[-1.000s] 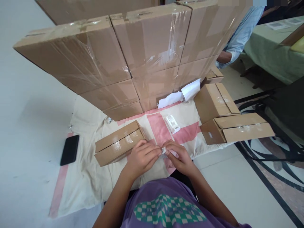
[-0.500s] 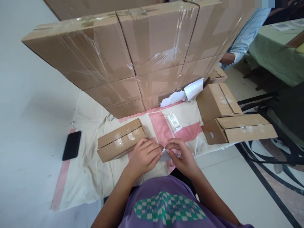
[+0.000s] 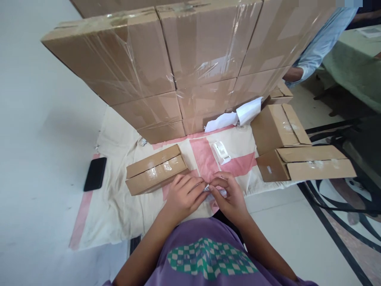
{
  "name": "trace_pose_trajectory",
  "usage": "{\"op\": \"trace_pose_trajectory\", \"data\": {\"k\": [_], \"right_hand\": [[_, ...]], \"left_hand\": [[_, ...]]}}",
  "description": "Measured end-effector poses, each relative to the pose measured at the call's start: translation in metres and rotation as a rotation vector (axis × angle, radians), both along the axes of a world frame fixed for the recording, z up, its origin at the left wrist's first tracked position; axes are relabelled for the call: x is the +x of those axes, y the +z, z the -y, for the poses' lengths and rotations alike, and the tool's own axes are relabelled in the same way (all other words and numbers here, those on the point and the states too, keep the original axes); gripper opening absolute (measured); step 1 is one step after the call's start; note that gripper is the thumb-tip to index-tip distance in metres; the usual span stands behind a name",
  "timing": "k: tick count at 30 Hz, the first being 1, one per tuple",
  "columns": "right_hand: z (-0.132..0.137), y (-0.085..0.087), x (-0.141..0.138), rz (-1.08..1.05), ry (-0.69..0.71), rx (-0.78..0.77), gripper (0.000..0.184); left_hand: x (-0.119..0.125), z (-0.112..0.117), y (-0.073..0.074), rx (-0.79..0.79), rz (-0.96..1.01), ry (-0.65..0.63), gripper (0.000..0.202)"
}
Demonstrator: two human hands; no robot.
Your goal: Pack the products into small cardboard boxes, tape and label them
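Note:
My left hand (image 3: 183, 194) and my right hand (image 3: 228, 196) meet fingertip to fingertip just above a cream and pink cloth (image 3: 119, 206). Both pinch a small white scrap (image 3: 206, 187) between them, too small to name. A taped cardboard box (image 3: 156, 170) lies just left of my left hand. A small white plastic device (image 3: 220, 152) rests on the cloth beyond my right hand.
A wall of stacked, plastic-wrapped cartons (image 3: 184, 63) stands behind the cloth. Two brown boxes (image 3: 297, 153) sit at the right, crumpled white paper (image 3: 235, 116) behind them. A black phone (image 3: 95, 179) lies on the white floor at left. Another person's light-blue sleeve (image 3: 323, 39) shows at top right.
The view has shifted slightly, so everything sits a little further right. My hands stay together pinching the scrap, with only small finger movements.

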State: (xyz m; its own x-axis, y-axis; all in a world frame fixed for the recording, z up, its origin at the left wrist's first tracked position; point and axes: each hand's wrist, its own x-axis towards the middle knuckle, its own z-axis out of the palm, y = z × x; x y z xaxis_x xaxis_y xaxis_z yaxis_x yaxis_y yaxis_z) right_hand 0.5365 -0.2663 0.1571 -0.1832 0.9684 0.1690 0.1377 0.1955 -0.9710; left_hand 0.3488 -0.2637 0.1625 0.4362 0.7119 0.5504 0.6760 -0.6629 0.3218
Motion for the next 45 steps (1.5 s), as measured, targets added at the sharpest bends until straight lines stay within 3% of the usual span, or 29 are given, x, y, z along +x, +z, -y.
{"op": "trace_pose_trajectory", "data": {"k": [5, 9, 16, 20, 25, 28, 33, 35, 39, 42, 43, 45], "right_hand": [[-0.003, -0.008, -0.001, 0.017, 0.097, -0.013, 0.028], [-0.009, -0.010, -0.004, 0.145, 0.176, 0.115, 0.027], [-0.020, 0.001, -0.007, 0.346, 0.342, 0.351, 0.017], [-0.025, 0.000, -0.006, 0.336, 0.472, 0.277, 0.012], [-0.021, -0.005, -0.002, 0.176, 0.543, 0.111, 0.019], [-0.010, -0.005, 0.000, 0.138, 0.522, 0.054, 0.019], [-0.003, -0.008, 0.009, 0.170, 0.414, 0.035, 0.015], [-0.020, -0.013, 0.015, 0.240, 0.285, 0.068, 0.014], [-0.087, -0.022, 0.018, 0.472, -0.050, 0.091, 0.024], [-0.118, -0.017, 0.001, 0.651, -0.243, 0.245, 0.039], [-0.118, -0.013, -0.007, 0.654, -0.218, 0.329, 0.043], [-0.100, -0.004, -0.026, 0.568, 0.054, 0.461, 0.050]], "left_hand": [[-0.009, 0.004, 0.006, -0.080, -0.036, -0.024, 0.001], [-0.013, 0.011, 0.011, -0.093, -0.118, 0.008, 0.006], [-0.011, 0.031, 0.008, -0.214, -0.002, 0.157, 0.012], [-0.018, 0.040, 0.002, -0.322, 0.076, 0.140, 0.015], [-0.027, 0.046, -0.007, -0.511, 0.301, 0.009, 0.018], [-0.028, 0.044, -0.013, -0.568, 0.373, -0.003, 0.020], [-0.036, 0.039, -0.018, -0.445, 0.342, 0.150, 0.021], [-0.040, 0.038, -0.020, -0.407, 0.414, 0.219, 0.020], [-0.047, 0.040, -0.019, -0.358, 0.573, 0.287, 0.013], [-0.050, 0.043, -0.018, -0.324, 0.572, 0.311, 0.011], [-0.051, 0.043, -0.018, -0.316, 0.562, 0.321, 0.011], [-0.052, 0.044, -0.018, -0.306, 0.541, 0.347, 0.011]]}}
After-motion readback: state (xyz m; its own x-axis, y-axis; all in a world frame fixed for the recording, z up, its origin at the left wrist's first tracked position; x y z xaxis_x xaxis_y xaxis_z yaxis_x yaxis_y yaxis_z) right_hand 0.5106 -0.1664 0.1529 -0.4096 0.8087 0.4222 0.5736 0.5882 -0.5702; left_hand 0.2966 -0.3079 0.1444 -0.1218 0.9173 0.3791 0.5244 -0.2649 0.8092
